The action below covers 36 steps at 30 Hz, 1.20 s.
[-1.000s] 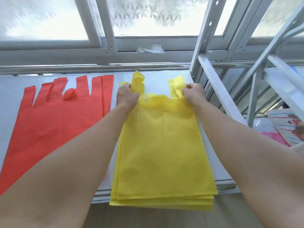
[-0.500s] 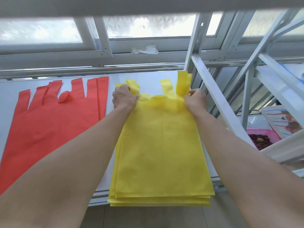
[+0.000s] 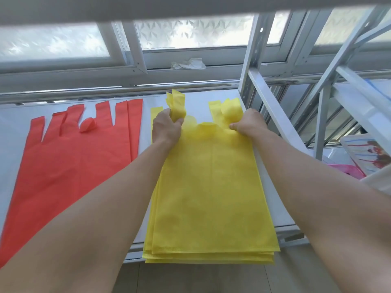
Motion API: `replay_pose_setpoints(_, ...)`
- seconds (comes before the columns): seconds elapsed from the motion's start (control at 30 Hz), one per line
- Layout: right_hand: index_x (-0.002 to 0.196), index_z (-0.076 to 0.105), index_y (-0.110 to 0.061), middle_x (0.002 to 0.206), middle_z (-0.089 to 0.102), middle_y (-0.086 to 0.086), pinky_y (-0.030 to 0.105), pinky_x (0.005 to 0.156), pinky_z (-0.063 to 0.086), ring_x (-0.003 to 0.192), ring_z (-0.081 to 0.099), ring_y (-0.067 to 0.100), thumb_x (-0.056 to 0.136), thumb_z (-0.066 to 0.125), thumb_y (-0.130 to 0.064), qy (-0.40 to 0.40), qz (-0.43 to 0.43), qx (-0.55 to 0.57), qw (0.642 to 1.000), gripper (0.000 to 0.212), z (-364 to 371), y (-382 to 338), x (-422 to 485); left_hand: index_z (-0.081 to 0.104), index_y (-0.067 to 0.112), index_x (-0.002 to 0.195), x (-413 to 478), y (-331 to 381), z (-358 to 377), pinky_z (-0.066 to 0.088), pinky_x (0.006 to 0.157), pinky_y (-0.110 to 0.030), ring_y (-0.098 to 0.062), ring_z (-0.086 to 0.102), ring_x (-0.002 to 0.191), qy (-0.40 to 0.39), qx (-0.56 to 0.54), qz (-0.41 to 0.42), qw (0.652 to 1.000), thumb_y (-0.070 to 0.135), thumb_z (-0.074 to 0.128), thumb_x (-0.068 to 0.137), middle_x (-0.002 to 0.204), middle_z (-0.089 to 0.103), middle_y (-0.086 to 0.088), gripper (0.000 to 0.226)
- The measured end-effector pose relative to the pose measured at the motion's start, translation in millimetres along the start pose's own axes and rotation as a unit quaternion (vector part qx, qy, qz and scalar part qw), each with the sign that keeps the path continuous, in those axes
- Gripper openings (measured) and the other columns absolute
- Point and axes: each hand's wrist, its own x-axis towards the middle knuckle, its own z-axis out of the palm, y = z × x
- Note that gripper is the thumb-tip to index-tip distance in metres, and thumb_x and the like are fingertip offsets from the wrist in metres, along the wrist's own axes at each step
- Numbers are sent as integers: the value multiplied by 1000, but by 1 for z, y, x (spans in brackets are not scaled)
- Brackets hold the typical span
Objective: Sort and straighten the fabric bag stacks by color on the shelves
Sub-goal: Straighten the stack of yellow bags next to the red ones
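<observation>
white shelf below a window. left hand fingers curl round one bunch of handles and right hand pinches the other, probably to square the yellow stack. it overhangs the shelf's front edge, with the red stack flat beside it, apart.

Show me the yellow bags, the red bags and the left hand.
yellow bags (image 3: 211, 187), head view, middle of the top bag's face.
red bags (image 3: 74, 166), head view, flat body of the stack.
left hand (image 3: 167, 127), head view, back of the hand.
</observation>
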Motion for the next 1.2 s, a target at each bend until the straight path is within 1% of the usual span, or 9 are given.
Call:
replay_pose_setpoints(0.2, 117, 61, -8, 100, 71, 2, 36, 76, 48, 101, 66, 26, 91, 71, -27, 43, -31, 193, 980, 33, -1, -6, -11, 64, 19, 108, -23, -10, -26, 55, 78, -36, -17, 72, 91, 10, -134, 58, 989, 21, 62, 98, 90, 78, 6, 11)
replay_pose_setpoints(0.3, 126, 56, -17, 97, 73, -9, 43, 83, 57, 97, 69, 18, 84, 79, -29, 28, -44, 299, 953, 49, -5, -11, -12, 65, 17, 109, -24, -12, -45, 59, 75, -37, -16, 75, 84, 40, -214, 47, 975, 17, 61, 96, 86, 79, 1, 13)
replay_pose_setpoints(0.43, 131, 54, -22, 114, 75, 3, 52, 89, 61, 100, 75, 22, 84, 75, -37, -9, -57, 372, 926, 54, 2, -23, 13, 63, 11, 115, -6, -14, -52, 60, 74, -37, -13, 75, 78, 40, -240, 0, 970, 13, 59, 97, 94, 77, -7, 18)
replay_pose_setpoints(0.6, 150, 42, -17, 140, 60, 12, 47, 105, 51, 124, 62, 30, 92, 76, -26, -42, -67, 171, 982, 68, 18, -24, 17, 18, 16, 163, 14, -24, -41, 46, 111, -44, -30, 54, 132, -18, -77, -54, 995, 17, 70, 95, 150, 51, -13, 86)
replay_pose_setpoints(0.7, 157, 34, -14, 151, 50, 14, 41, 109, 45, 135, 52, 31, 98, 65, -24, 2, -65, 114, 991, 67, 12, -11, -12, 19, 8, 164, -9, -27, -40, 28, 123, -34, -28, 34, 151, -12, -19, -16, 1000, 6, 65, 94, 161, 38, -16, 84)
replay_pose_setpoints(0.9, 150, 41, -5, 143, 46, 21, 48, 106, 41, 133, 45, 41, 101, 56, -28, -26, -2, -12, 1000, 56, -2, 47, -142, 55, 19, 145, -119, -56, -57, 48, 110, -46, -28, 56, 130, -17, -56, -78, 995, 13, 58, 80, 137, 60, -12, 66)
replay_pose_setpoints(1.0, 144, 44, -2, 139, 47, 21, 48, 105, 41, 133, 44, 41, 97, 66, -45, -26, 23, -49, 998, 67, -4, 64, -198, 54, 11, 145, -190, -58, -64, 40, 113, -41, -34, 49, 132, -12, 0, -78, 997, 15, 75, 84, 140, 54, -17, 64)
replay_pose_setpoints(1.1, 134, 47, -2, 131, 55, 19, 47, 99, 45, 127, 50, 40, 84, 75, -63, -48, 30, -70, 996, 84, 2, 63, -222, 42, 9, 150, -232, -38, -59, 34, 111, -42, -38, 41, 133, -21, 70, -98, 993, 33, 91, 73, 142, 46, -18, 94)
replay_pose_setpoints(1.2, 116, 53, -5, 114, 62, 16, 46, 89, 51, 117, 58, 40, 81, 75, -67, -78, 31, -67, 994, 74, 11, 58, -222, 33, 9, 151, -234, -23, -57, 38, 108, -44, -40, 40, 133, -39, 78, -127, 988, 33, 92, 74, 144, 39, -18, 99)
